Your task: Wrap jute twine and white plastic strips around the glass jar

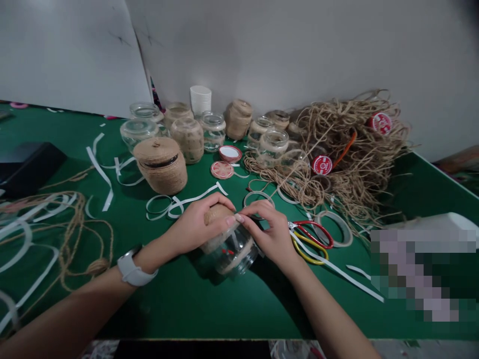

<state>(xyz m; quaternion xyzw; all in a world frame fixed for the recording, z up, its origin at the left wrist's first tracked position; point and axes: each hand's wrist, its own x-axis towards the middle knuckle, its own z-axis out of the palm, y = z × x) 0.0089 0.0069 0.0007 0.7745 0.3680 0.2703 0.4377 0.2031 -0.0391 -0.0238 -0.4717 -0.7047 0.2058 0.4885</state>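
A glass jar (234,249) lies tilted over the green table, its mouth toward me and its base end wrapped in brown twine. My left hand (204,222) wraps round the twine-covered end, with the thumb along its side. The fingertips of my right hand (269,227) are pinched together at the jar's upper side, touching my left thumb; what they pinch is too small to make out. Right of the jar lie red-handled scissors (316,234) and yellow-handled scissors (310,252). A twine-wrapped jar with a lid (162,172) stands behind my left hand.
Several glass and twine-wrapped jars (187,142) stand at the back by white cups (201,99). A big heap of twine (348,149) fills the back right. Tape rolls (346,232) lie near the scissors. White strips and loose twine (78,239) spread over the left.
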